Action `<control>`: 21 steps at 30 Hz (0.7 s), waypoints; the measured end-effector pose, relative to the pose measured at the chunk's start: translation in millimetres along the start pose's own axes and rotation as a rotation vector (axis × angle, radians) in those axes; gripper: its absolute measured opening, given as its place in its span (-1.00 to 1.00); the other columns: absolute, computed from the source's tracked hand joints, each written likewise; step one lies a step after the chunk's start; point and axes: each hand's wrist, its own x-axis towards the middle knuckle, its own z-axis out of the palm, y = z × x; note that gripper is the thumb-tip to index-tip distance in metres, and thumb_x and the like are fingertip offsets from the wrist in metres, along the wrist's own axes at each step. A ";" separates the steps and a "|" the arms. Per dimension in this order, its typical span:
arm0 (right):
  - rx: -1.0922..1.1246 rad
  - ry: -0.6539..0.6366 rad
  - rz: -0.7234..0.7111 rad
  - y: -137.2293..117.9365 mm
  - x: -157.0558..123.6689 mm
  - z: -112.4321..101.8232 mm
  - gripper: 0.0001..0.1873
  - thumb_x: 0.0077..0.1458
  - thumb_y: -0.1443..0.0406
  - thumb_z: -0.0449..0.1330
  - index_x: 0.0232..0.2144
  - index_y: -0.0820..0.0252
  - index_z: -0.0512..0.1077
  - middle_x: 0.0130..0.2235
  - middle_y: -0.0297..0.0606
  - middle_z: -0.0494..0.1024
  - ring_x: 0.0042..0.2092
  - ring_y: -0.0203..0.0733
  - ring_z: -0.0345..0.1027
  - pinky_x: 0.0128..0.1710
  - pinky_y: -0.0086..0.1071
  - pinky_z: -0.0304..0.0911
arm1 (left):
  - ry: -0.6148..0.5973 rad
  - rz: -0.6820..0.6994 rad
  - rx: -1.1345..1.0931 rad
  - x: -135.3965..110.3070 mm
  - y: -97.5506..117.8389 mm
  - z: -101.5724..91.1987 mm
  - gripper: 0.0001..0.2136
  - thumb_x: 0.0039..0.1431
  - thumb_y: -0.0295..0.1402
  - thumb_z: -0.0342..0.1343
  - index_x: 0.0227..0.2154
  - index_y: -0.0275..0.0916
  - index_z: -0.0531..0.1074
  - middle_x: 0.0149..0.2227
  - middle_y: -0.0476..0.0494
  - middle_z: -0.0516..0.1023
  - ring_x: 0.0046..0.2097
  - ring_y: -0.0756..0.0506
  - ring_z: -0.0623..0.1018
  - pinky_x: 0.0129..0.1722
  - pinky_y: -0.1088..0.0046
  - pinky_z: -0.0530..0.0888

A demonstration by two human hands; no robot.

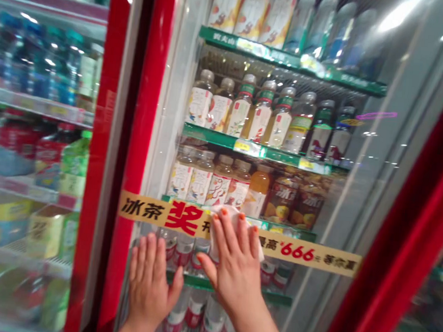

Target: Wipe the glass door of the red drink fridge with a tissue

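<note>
Head view — near, facing cooler door point(146, 104).

it's a shop: price tags point(248, 147) line fridge shelves point(216, 136) of bottled drinks point(261, 115).

We see two bare hands with their backs toward us and fingers pointing up. The bare right hand with glossy orange-red nails point(235, 259) is the higher one, spread flat, its long fingers point(231, 233) straight and slightly parted and its right thumb point(208, 268) angled out to the left. Behind it, the bare right forearm point(262, 328) slants up from the lower edge. Lower down, we find the bare left hand point(150, 286) flat too, fingers close together, left thumb point(176, 285) standing away to the right. Its nails seem plain, though blur leaves us unsure.
</note>
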 end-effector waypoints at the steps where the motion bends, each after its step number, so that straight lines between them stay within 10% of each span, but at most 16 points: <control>1: -0.045 -0.008 0.095 30.6 -23.0 -2.9 -0.15 0.54 -0.08 -0.05 0.64 0.13 -0.17 0.68 -0.31 -0.20 0.68 0.05 -0.52 0.65 0.07 -0.47 | 0.001 -0.005 -0.008 2.0 2.0 -0.8 -0.17 0.38 -0.30 0.14 0.58 -0.47 -0.06 0.65 -0.46 -0.09 0.68 -0.30 -0.07 0.67 0.05 -0.07; 6: -0.121 0.097 0.671 134.8 -92.3 -14.7 -0.17 0.56 -0.02 -0.22 0.64 0.14 -0.40 0.67 0.11 -0.26 0.67 0.37 -0.46 0.52 0.54 -0.15 | 0.020 -0.020 -0.064 1.1 2.2 1.8 -0.17 0.38 -0.29 0.14 0.57 -0.49 -0.05 0.65 -0.47 -0.09 0.68 -0.31 -0.09 0.67 0.02 -0.11; 9: -0.115 0.123 0.756 113.5 -81.1 -7.4 -0.15 0.56 -0.05 -0.22 0.64 0.18 -0.38 0.66 0.17 -0.25 0.67 0.42 -0.46 0.51 0.57 -0.14 | -0.017 -0.037 -0.073 -7.7 -2.1 3.0 -0.13 0.35 -0.28 0.19 0.59 -0.42 -0.07 0.65 -0.46 -0.10 0.68 -0.35 -0.09 0.67 -0.10 -0.09; 15: -0.115 -0.057 0.245 15.4 -92.0 9.7 -0.02 0.46 -0.14 0.01 0.64 0.21 -0.19 0.67 -0.03 -0.15 0.68 0.29 -0.46 0.60 0.38 -0.28 | -0.091 -0.046 -0.064 -14.2 -11.4 0.7 -0.07 0.33 -0.25 0.18 0.62 -0.24 -0.19 0.67 -0.37 -0.20 0.67 -0.48 -0.13 0.61 -0.42 -0.05; 21: -0.091 0.002 0.608 86.4 -138.0 -6.7 -0.11 0.54 -0.01 -0.14 0.64 0.24 -0.40 0.67 0.09 -0.37 0.67 0.41 -0.56 0.50 0.68 -0.33 | -0.104 -0.033 -0.024 -8.2 -6.6 -0.4 -0.08 0.33 -0.27 0.14 0.61 -0.35 -0.19 0.66 -0.48 -0.19 0.67 -0.50 -0.13 0.62 -0.39 -0.03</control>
